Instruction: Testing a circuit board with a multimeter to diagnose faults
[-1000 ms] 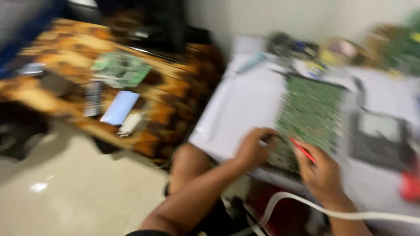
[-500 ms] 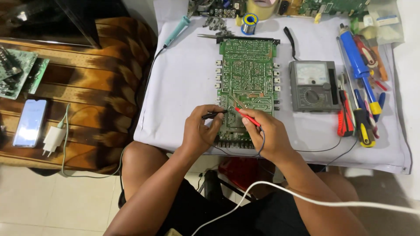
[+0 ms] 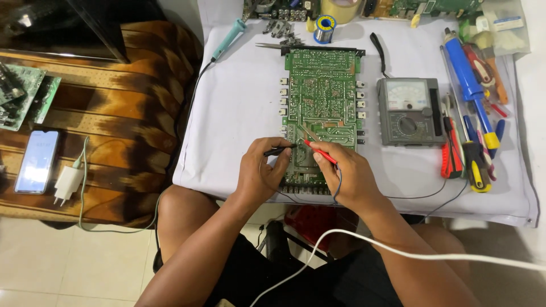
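Circuit board [image 3: 322, 96] under both probes; multimeter [image 3: 410, 111] just right; tools beyond.

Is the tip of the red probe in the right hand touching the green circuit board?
Touching. In the head view the right hand holds the red probe, slanted down, and its metal tip lands on the green circuit board with no gap visible.

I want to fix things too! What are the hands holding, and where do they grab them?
The left hand pinches a black probe along its handle; the right hand pinches a red probe the same way. Both tips touch the green circuit board.
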